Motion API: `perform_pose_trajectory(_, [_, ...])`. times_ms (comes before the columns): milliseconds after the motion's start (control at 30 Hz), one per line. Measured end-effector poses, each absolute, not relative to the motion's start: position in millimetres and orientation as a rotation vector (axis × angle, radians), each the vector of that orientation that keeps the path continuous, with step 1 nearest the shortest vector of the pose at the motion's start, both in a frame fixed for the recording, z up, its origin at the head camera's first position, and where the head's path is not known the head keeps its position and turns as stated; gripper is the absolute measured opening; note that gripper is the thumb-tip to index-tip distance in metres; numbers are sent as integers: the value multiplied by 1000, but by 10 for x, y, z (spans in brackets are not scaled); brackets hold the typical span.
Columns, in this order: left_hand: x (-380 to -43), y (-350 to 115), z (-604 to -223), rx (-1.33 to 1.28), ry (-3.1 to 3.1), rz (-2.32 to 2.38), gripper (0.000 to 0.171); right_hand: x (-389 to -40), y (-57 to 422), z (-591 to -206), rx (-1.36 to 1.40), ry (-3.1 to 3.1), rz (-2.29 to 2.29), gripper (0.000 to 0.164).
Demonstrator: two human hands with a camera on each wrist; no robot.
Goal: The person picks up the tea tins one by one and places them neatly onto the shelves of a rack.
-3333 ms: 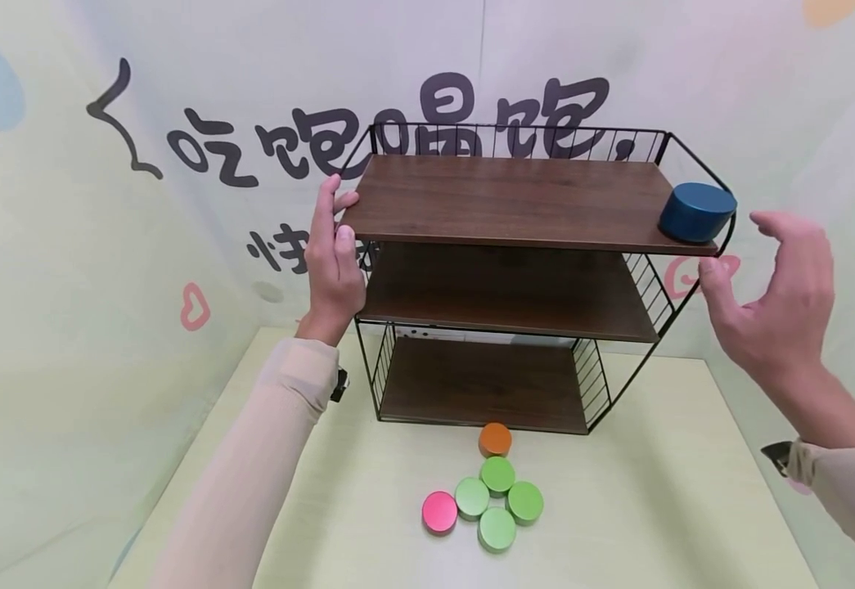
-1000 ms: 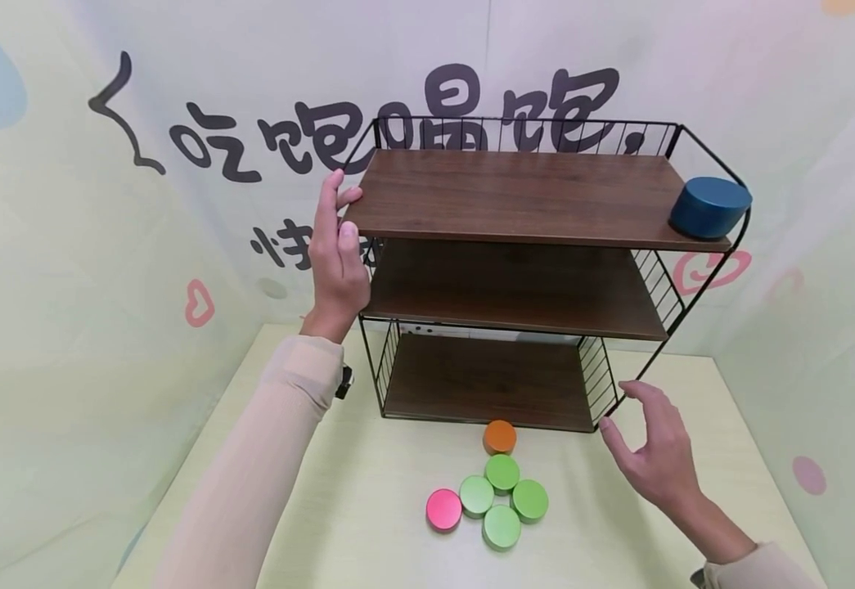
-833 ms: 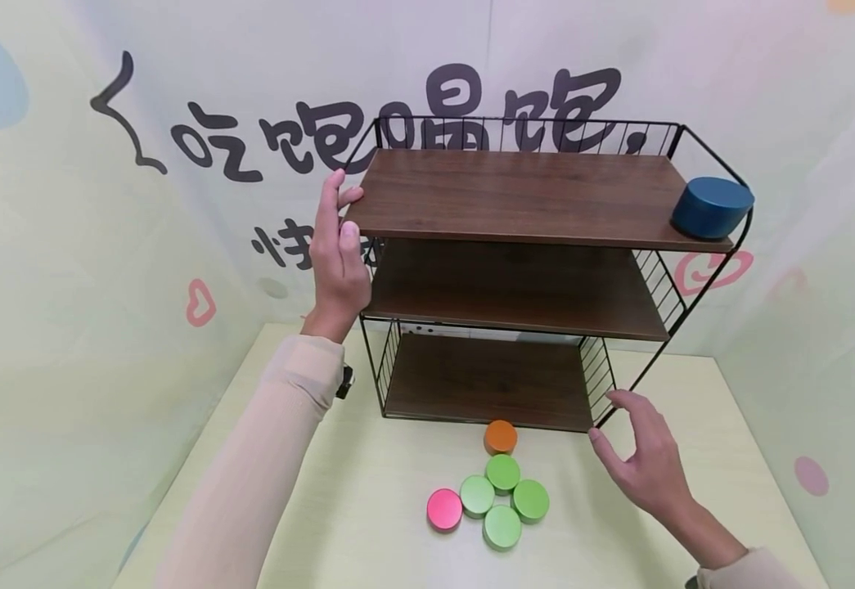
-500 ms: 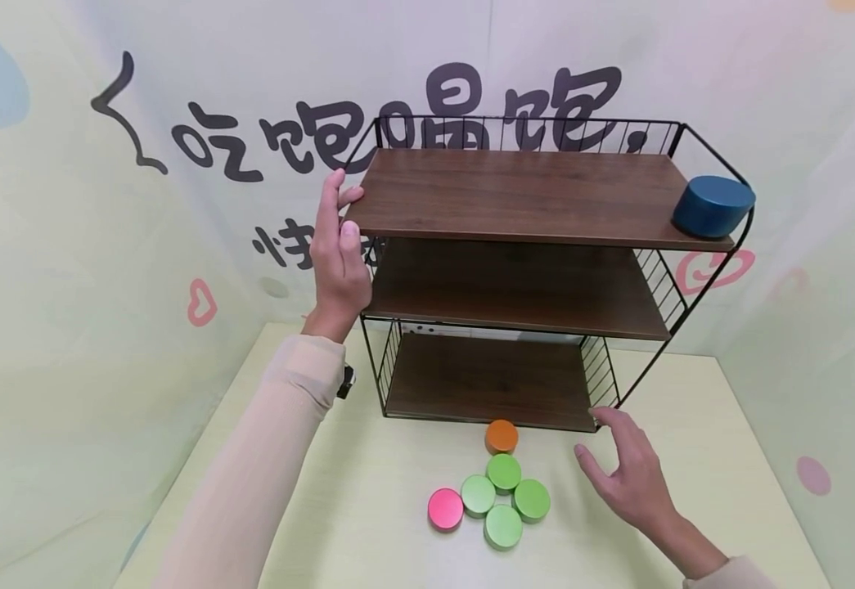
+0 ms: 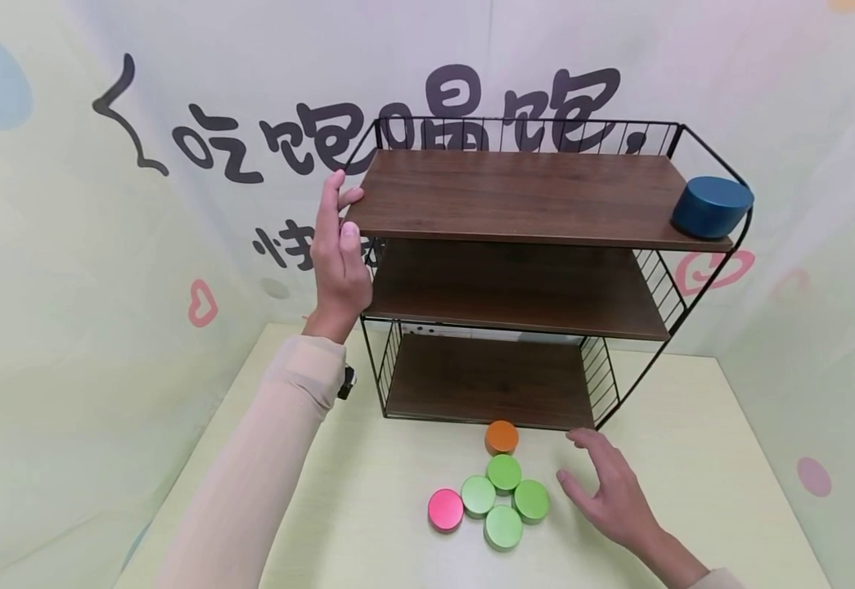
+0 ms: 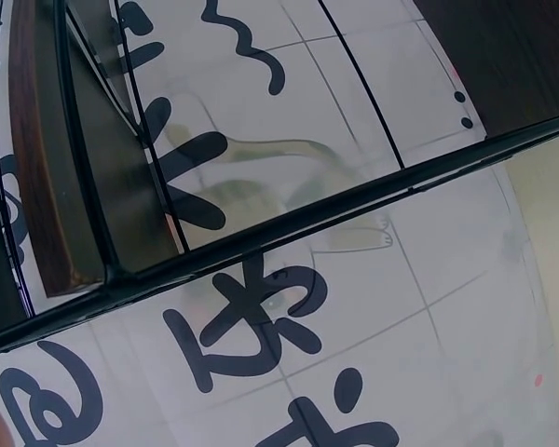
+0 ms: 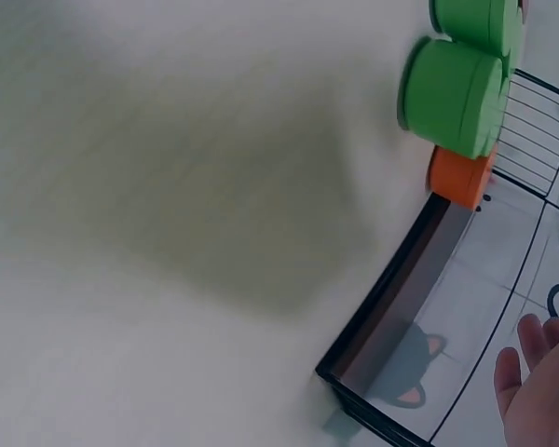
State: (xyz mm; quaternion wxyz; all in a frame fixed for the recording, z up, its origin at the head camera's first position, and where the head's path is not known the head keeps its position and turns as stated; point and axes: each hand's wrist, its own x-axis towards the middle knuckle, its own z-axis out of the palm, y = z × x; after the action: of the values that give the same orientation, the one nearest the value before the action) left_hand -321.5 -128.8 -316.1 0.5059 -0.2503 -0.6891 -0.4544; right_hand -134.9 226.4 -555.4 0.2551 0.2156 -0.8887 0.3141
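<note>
The black wire shelf rack (image 5: 515,286) with three dark boards stands on the pale table (image 5: 692,458). Its long axis goes across the head view, from nine to three o'clock, and its front side faces the person. At its nine o'clock side the left hand (image 5: 340,262) holds the front end of the top board: the thumb points up at the front edge, one finger is stretched to twelve o'clock, and another lies over the board's end. The left wrist view shows only a blurred bit of this hand.

The blue tin (image 5: 713,207) sits upright on the top board, at its right front corner, between two and three o'clock from the rack's middle.

At six o'clock, before the rack, four round green tins (image 5: 504,471) stand close together, flat tops upward. The orange tin (image 5: 501,437) is just beside them at twelve o'clock, the pink tin (image 5: 445,509) at nine.

The right hand (image 5: 611,495) is near these, at three o'clock, its thumb and forefinger well apart, pointing toward ten o'clock and holding nothing.

Behind, the wall (image 5: 265,49) carries big dark characters.
</note>
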Motion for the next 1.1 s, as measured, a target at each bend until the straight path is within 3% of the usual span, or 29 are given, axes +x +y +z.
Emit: perform_pose_trajectory(1100, [-3213, -1289, -3165, -596, -1679, -1102, 58, -1042, 2030, -6021, 683, -2654, 802, 62])
